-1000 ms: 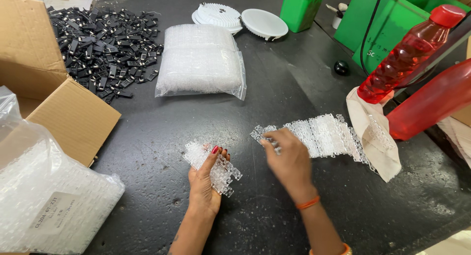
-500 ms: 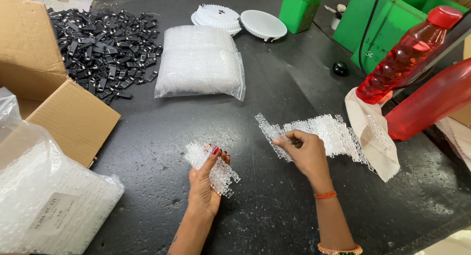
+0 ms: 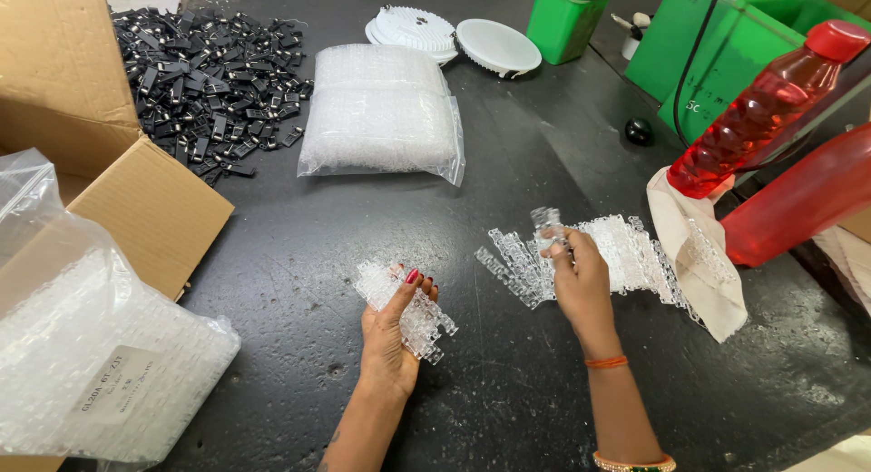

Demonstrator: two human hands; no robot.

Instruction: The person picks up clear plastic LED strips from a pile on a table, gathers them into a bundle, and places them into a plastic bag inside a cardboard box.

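Observation:
On a black table (image 3: 299, 254), my left hand (image 3: 392, 331) grips a small stack of clear plastic clips (image 3: 399, 304) resting on the surface. To its right, my right hand (image 3: 579, 277) pinches one clear plastic piece (image 3: 547, 225) and holds it lifted just above a flat spread of clear plastic clips (image 3: 590, 259). That spread reaches right to a beige cloth (image 3: 699, 272).
A sealed bag of clear clips (image 3: 381, 113) lies at centre back, a heap of black clips (image 3: 209, 73) at back left. A cardboard box (image 3: 82, 154) and a large plastic bag (image 3: 82, 354) fill the left. Red bottles (image 3: 771, 118), green bins (image 3: 567, 18) and white round covers (image 3: 454, 32) stand at right and back.
My right hand moved right along the spread, then lifted a clear piece off it. My left hand stayed on its stack.

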